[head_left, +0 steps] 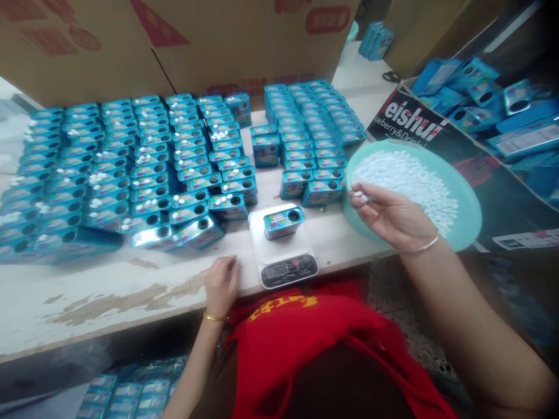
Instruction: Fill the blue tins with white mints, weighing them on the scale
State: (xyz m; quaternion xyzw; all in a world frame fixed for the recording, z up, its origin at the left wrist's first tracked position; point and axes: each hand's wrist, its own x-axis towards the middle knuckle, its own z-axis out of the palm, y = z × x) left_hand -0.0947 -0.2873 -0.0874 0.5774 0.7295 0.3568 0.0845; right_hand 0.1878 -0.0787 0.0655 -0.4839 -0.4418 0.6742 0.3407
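Note:
My right hand (395, 218) is raised over the left rim of a pale green bowl (469, 224). Its fingertips pinch a few small white tablets (360, 196). The bowl holds a heap of the same white tablets (406, 174). My left hand (222, 282) rests at the table's front edge, fingers loosely curled with nothing visible in them. Just right of it sits a white kitchen scale (257, 244) with a dark display panel (289, 270). On the scale stands one blue tin (283, 223), its round dark opening facing up.
Rows of blue tins (151, 157) fill the table's left side, many with white tablets on top. Another block of tins (305, 128) stands behind the scale. A cardboard box (196, 41) walls off the back. At right, a printed carton (437, 137) holds jumbled blue tins (480, 87).

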